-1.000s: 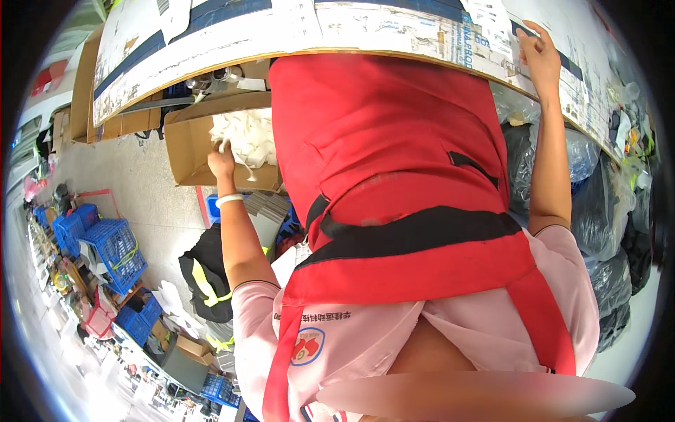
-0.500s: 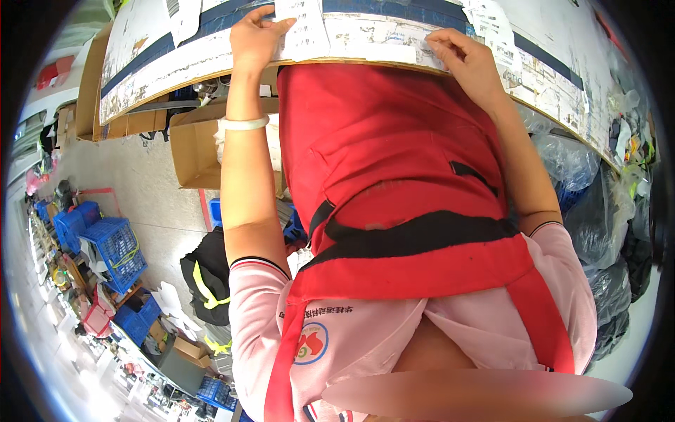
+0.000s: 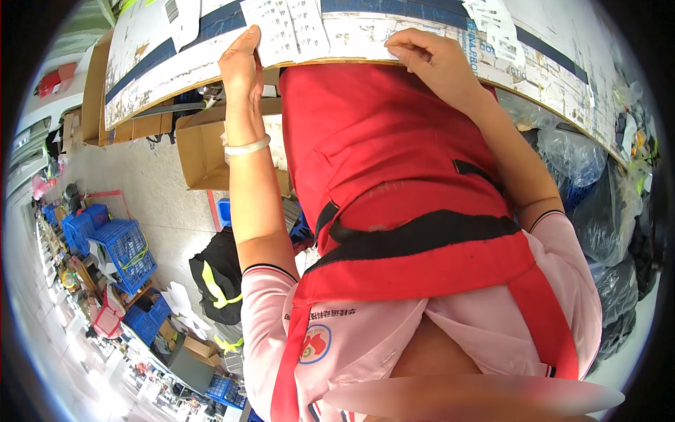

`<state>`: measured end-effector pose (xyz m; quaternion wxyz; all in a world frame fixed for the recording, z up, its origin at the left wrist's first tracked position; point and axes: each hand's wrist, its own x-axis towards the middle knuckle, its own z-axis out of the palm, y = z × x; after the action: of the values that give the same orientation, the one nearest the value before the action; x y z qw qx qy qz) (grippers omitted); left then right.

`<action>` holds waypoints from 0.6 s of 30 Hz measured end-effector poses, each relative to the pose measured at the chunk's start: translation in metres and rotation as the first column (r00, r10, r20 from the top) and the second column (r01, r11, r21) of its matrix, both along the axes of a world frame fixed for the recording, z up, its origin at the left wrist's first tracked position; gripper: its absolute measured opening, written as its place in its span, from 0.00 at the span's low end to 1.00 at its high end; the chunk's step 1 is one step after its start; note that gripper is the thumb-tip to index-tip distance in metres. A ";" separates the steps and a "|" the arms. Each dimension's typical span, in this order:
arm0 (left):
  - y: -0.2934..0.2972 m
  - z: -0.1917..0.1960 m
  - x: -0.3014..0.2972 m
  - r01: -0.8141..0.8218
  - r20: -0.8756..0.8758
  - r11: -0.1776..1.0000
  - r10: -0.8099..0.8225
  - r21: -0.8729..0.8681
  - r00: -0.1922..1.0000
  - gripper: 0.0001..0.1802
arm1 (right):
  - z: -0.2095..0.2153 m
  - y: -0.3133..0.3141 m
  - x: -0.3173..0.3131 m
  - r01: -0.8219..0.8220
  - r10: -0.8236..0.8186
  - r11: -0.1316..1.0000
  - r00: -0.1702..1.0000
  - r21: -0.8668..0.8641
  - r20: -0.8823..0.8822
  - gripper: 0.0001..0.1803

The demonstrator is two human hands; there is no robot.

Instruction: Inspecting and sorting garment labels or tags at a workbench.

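Observation:
Two side-by-side strips of a white printed label sheet (image 3: 304,29) lie on the worn white board of the worktable (image 3: 358,32), reaching its near edge. My left hand (image 3: 240,70) is at the sheet's left side, thumb along its edge and fingers closed. It seems to grip the sheet there, though the fingertips are partly hidden. To the right of the sheet, my right hand (image 3: 437,67) hovers low over the board's near edge. Its thumb and forefinger are pinched together, and whatever lies between them is too small to make out.
More printed labels (image 3: 496,28) lie on the board at the right, and another white sheet (image 3: 184,20) at the left. An open cardboard box (image 3: 200,155) stands below the table's left part. Clear plastic bags (image 3: 594,211) fill the right side. Blue crates (image 3: 126,253) stand on the floor at left.
My left hand has moved down and slightly left, and the label sheet now spreads wider to the left. My right hand has shifted left along the board's edge.

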<state>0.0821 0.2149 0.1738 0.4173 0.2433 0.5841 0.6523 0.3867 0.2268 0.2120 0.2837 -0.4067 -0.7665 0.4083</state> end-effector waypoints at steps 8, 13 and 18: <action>0.003 -0.006 0.002 -0.038 -0.054 0.999 0.039 0.012 0.998 0.14 | 0.002 -0.003 -0.004 -0.093 0.092 0.994 0.996 0.056 0.012 0.08; 0.003 -0.001 0.013 0.006 0.007 0.999 -0.005 -0.050 1.000 0.14 | -0.002 -0.006 -0.007 -0.105 0.106 0.994 0.994 0.042 -0.022 0.07; 0.001 0.002 0.020 -0.023 -0.082 1.000 0.022 -0.013 0.996 0.14 | -0.008 -0.008 -0.008 -0.116 0.116 0.992 0.993 0.038 -0.006 0.07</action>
<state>0.1020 0.2155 0.1762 0.3875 0.2601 0.6080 0.6423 0.3791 0.2190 0.2043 0.2702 -0.3542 -0.7953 0.4112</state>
